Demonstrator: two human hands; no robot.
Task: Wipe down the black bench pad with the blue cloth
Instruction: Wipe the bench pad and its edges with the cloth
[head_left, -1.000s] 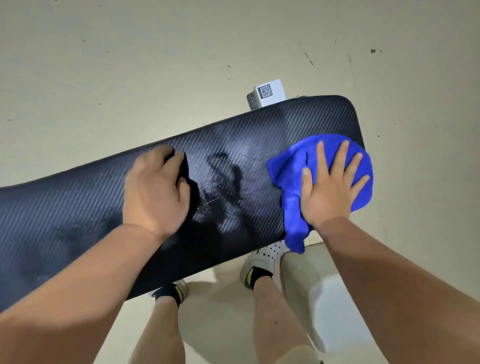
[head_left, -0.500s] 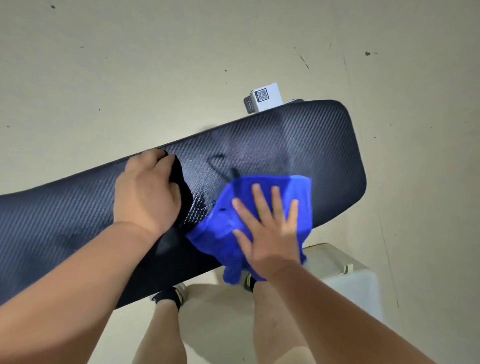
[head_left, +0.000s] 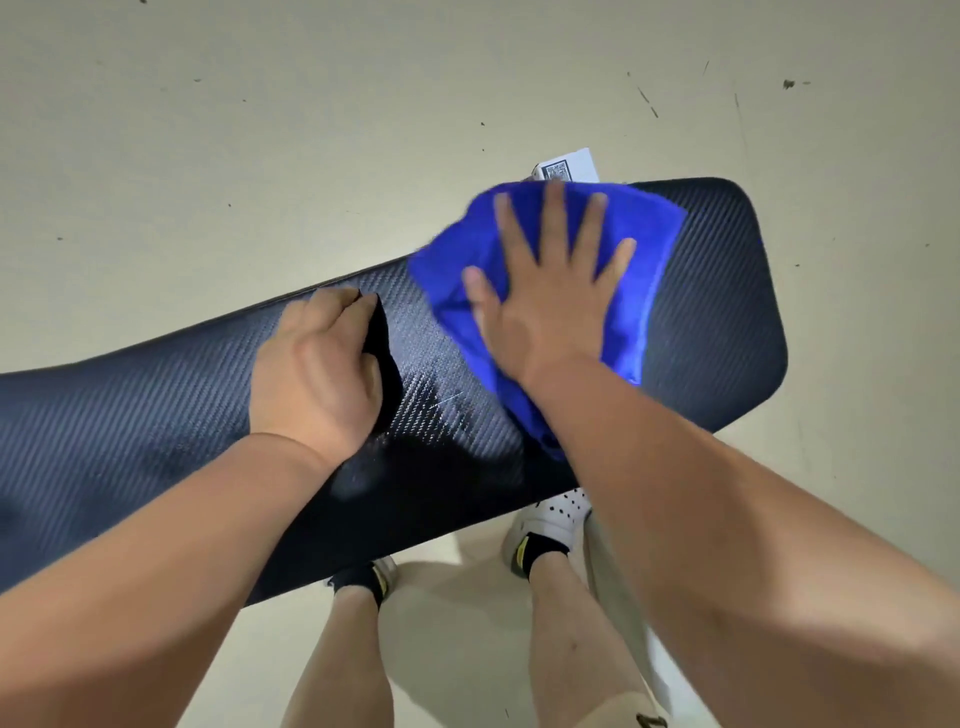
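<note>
Right hand (head_left: 545, 306) flat, fingers (head_left: 558, 218) spread, pressing the blue cloth (head_left: 639, 249) onto the black bench pad (head_left: 717, 322) near its right end. Left hand (head_left: 317, 374) braces mid-pad, fingers curled, holding nothing. Behind: a white box (head_left: 566, 167), QR code, unreadable.

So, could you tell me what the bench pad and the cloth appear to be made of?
The bench pad is probably vinyl or faux leather embossed with a carbon-fibre weave, slightly glossy; the ribbed pattern catches light. The blue cloth is likely microfibre, matte and plush; it bunches softly under the right hand.
</note>
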